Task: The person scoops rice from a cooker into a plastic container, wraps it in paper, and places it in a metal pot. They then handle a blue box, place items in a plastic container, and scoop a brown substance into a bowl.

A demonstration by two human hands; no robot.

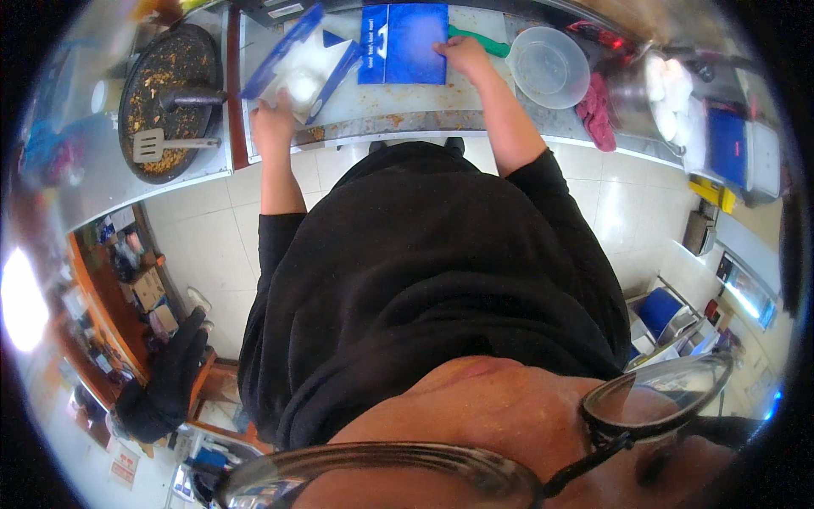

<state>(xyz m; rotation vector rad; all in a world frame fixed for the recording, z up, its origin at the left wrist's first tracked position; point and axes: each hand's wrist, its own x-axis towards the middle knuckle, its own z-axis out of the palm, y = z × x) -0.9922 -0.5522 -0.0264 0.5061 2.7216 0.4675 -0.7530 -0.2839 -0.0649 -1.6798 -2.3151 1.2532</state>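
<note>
My left hand (pixel 273 127) grips the near end of an open blue-and-white cardboard box (pixel 337 83), its fingers at the rim. White paper and a rounded white item lie in the box. The fingers of my right hand (pixel 463 56) pinch the right edge of a flat blue printed package (pixel 416 44), which lies beside the box. Behind my right hand, a green handle (pixel 477 41) reaches toward a translucent plastic bowl (pixel 550 67); whether the two are joined is unclear.
At left, a round dark griddle plate (pixel 191 60) holds crumbs and a slotted spatula (pixel 149 145). A red cloth (pixel 596 114) hangs over the counter's edge near a metal pot (pixel 626 108) with white items. Crumbs mark the worktop (pixel 407 102). Another person (pixel 162 382) is at lower left.
</note>
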